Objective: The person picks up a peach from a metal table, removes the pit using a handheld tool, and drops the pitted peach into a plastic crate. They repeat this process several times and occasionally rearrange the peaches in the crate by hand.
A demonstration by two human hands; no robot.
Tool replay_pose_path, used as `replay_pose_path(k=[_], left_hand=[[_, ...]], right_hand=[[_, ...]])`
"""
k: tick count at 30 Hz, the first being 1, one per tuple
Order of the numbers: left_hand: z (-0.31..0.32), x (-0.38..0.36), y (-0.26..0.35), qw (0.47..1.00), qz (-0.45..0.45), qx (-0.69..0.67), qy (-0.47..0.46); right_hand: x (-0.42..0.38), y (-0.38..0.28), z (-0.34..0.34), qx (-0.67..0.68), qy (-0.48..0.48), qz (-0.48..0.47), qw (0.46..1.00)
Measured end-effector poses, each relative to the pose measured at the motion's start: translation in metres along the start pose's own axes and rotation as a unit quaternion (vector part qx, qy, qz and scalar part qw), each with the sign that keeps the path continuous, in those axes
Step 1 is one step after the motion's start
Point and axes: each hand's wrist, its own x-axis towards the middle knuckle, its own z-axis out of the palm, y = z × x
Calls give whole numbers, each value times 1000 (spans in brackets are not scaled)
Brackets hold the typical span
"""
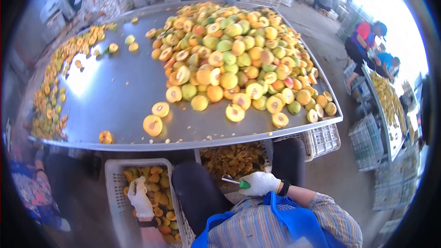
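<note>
My left hand (140, 197), in a white glove, is down in a white crate (111, 188) of halved fruit; its fingers look closed, and what they hold, if anything, is hidden. In my right hand (259, 183), also gloved, is a small tool (243, 184) with a green handle and a metal loop at its tip, held above my lap. Ahead on the metal table (124, 119) lies a large heap of whole and halved yellow-orange fruit (228, 81). Two halves (152, 125) rest apart near the front edge.
Under the table edge, between my knees, a crate holds pitted pieces (234, 158). An empty white crate (324, 140) stands right of my knee. More fruit (50, 96) lines the table's left edge. People sit across and to the left; others work at a table (388, 105) on the right.
</note>
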Motion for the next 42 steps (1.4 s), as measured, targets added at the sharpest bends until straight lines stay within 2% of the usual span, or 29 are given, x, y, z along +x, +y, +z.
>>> replay_pose_path(k=[2,3,5,6,7,8,9,11,13,15,16,17,19,20,22,23,24,25,27,28,29,30,31,33,35,37,39,42], left_hand=[[47,-34,96,988,-43,-92,-119],[60,-41,122,965,-68,-129,-218],[105,-45,132,952,97,-74,-282],[126,-45,152,922,262,43,-281],[149,-45,173,854,420,155,-267],[179,-50,189,832,464,153,-262],[209,-58,201,824,475,151,-270],[265,-70,214,771,500,228,-322],[331,-69,195,722,440,376,-379],[384,-88,194,645,418,494,-406],[409,-99,199,590,363,580,-429],[430,-107,196,568,327,617,-436],[448,-129,202,578,311,634,-408],[453,-137,206,571,323,627,-419],[460,-145,197,559,335,623,-432],[467,-144,183,587,373,572,-434],[469,-142,173,612,409,520,-434],[464,-137,169,608,411,522,-435],[453,-124,169,670,428,373,-478],[439,-122,178,683,435,330,-485],[426,-118,179,740,343,215,-537],[405,-123,190,801,193,132,-551],[384,-128,203,837,37,43,-544],[340,-118,189,825,-54,-162,-539],[294,-141,210,823,-93,-275,-489],[252,-116,191,853,-47,-321,-409],[196,-139,231,857,37,-298,-418],[140,-133,250,928,67,-104,-351]], right_hand=[[-28,-4,-19,22,56,-16,998],[-39,1,-24,31,71,-16,997],[-57,13,-31,44,117,-16,992],[-67,19,-35,45,133,-13,990],[-74,27,-35,54,145,-13,988],[-81,35,-34,63,157,-18,985],[-88,43,-33,71,169,-22,983],[-100,51,-33,86,189,-37,977],[-108,60,-31,122,196,-56,971],[-100,78,-15,133,223,-78,963],[-102,84,-12,147,226,-95,958],[-105,87,-12,161,225,-120,954],[-122,87,-20,175,241,-125,946],[-138,83,-27,147,282,-139,938],[-140,90,-24,155,306,-128,930],[-141,92,-23,161,323,-123,925],[-145,92,-22,163,369,-160,901],[-145,93,-21,167,371,-159,899],[-140,99,-22,229,262,-78,934],[-141,101,-19,226,271,-77,933],[-142,101,-17,230,268,-81,932],[-143,101,-16,227,283,-83,928],[-144,100,-16,225,298,-85,924],[-146,96,-22,220,269,-79,934],[-148,90,-24,200,302,-111,925],[-131,91,-14,193,315,-122,921],[-122,88,-10,183,328,-134,917],[-118,80,-9,160,293,-143,932]])
